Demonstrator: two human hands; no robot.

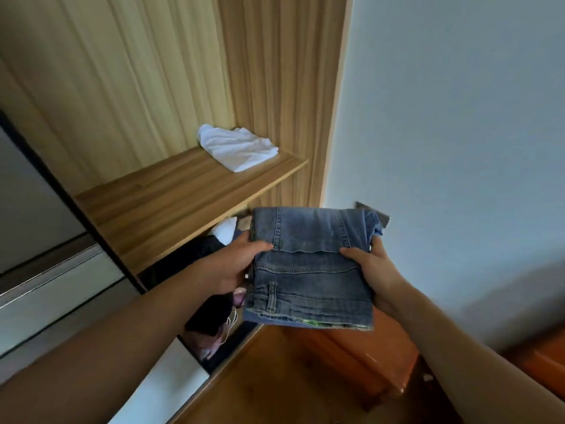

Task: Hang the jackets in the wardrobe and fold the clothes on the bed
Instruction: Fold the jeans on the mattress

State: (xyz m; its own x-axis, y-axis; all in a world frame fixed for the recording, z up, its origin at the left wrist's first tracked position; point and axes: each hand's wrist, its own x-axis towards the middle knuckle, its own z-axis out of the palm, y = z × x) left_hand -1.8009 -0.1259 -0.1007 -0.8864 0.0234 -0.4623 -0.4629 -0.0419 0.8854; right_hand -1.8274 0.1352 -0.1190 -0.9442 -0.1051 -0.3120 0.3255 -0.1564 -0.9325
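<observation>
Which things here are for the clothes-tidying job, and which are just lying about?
For the job: folded jeans, gripped by the left hand and right hand; wardrobe shelf; white folded cloth on that shelf.
Just there: orange-brown cabinet low down; pale wall.

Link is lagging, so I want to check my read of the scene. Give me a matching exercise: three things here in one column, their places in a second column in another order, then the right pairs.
Things
1. folded jeans
2. white garment
3. dark clothes

Places
A. lying on the wooden shelf
B. below that shelf, inside the wardrobe
C. gripped between the left hand and the right hand, in front of the shelf

Pairs: 1-C, 2-A, 3-B
</observation>
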